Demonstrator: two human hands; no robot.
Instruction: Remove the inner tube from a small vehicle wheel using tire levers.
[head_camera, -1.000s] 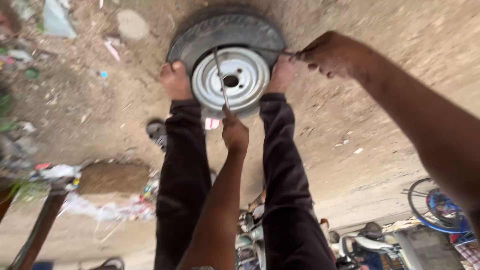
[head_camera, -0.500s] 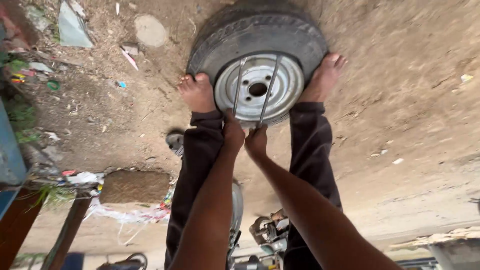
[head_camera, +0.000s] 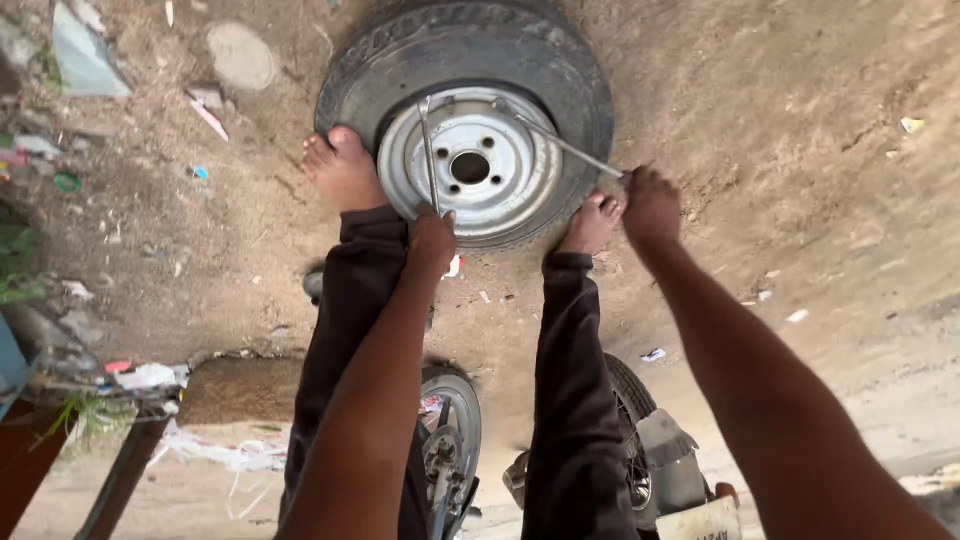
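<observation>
Dirt ground (head_camera: 800, 120) all around, with a small tyre (head_camera: 470, 50) laid flat on it and pinned by a bare foot at each side. One metal lever (head_camera: 428, 150) is gripped at its near end by the left hand (head_camera: 432, 238), fingers curled shut around it. Second lever (head_camera: 560, 140) is held the same way by the right hand (head_camera: 650, 205), just off the tyre's edge

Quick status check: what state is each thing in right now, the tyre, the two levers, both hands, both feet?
Tyre: flat on the dirt, on its rim.
Rim: facing up.
Left lever: tip at the rim's far edge, gripped.
Right lever: tip at the rim edge, slanting out across the tyre, gripped.
Left hand: shut on left lever.
Right hand: shut on right lever.
Feet: bare, against the tyre.
</observation>
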